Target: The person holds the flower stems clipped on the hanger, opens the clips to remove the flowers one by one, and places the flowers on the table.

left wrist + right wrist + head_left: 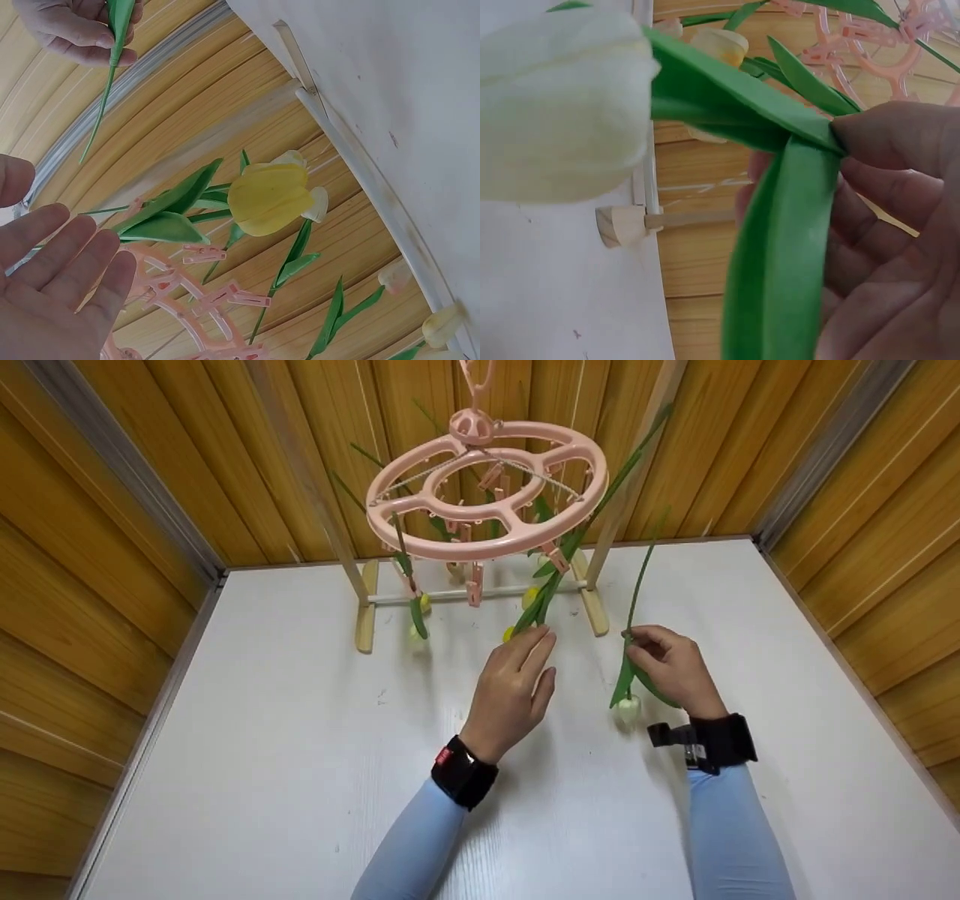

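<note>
My right hand [671, 669] pinches the stem of an artificial white tulip [628, 709], whose bloom points down and whose stem rises above the fingers. In the right wrist view, thumb and fingers meet where the green leaves [799, 195] join the stem. My left hand [510, 682] has its fingers extended below the hanging ring. The left wrist view shows its palm open beside a yellow tulip [270, 199], with nothing gripped. A pink round clip hanger [484, 547] hangs above, with several tulips clipped upside down around it. Pink clothespins [475, 585] dangle from its rim.
A wooden stand with upright posts [611, 525], feet [365, 622] and a pale crossbar [442, 593] stands at the back of the white table [262, 780]. Wood-grain walls [847, 510] enclose the table at the back and sides.
</note>
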Tool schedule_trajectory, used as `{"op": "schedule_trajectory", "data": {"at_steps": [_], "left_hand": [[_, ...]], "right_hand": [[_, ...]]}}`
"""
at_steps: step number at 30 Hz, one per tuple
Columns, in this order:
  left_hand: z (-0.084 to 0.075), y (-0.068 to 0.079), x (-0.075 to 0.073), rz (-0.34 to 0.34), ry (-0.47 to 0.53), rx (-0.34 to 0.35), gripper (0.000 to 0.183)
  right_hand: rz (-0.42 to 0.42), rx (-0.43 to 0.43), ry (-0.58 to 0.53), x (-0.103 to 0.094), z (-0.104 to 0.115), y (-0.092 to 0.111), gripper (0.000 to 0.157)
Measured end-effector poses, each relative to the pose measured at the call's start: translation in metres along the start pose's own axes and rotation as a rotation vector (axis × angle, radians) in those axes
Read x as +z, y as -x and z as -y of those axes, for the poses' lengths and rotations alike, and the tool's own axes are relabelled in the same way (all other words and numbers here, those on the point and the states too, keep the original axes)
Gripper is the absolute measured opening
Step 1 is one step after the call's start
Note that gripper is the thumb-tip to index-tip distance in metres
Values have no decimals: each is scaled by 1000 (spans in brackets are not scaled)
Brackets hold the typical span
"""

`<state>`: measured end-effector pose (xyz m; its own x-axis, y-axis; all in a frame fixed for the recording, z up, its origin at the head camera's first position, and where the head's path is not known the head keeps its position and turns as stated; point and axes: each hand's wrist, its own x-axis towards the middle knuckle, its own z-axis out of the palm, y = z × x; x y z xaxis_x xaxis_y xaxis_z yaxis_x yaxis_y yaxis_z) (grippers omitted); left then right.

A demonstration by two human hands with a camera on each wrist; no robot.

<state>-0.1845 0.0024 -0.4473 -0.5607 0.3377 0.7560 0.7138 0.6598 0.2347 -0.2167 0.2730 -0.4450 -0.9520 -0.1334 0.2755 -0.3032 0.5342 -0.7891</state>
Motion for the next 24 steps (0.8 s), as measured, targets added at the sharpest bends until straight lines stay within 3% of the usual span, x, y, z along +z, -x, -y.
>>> {"op": "schedule_trajectory", "data": {"at_steps": [13,24], "left_hand": [[-4,2,10,62,-11,-9,40],[-9,7,23,209,-112,-39,48]], "right_hand": [[10,78,54,-22,-7,5,30],[80,190,140,-28,-14,6,36]]}}
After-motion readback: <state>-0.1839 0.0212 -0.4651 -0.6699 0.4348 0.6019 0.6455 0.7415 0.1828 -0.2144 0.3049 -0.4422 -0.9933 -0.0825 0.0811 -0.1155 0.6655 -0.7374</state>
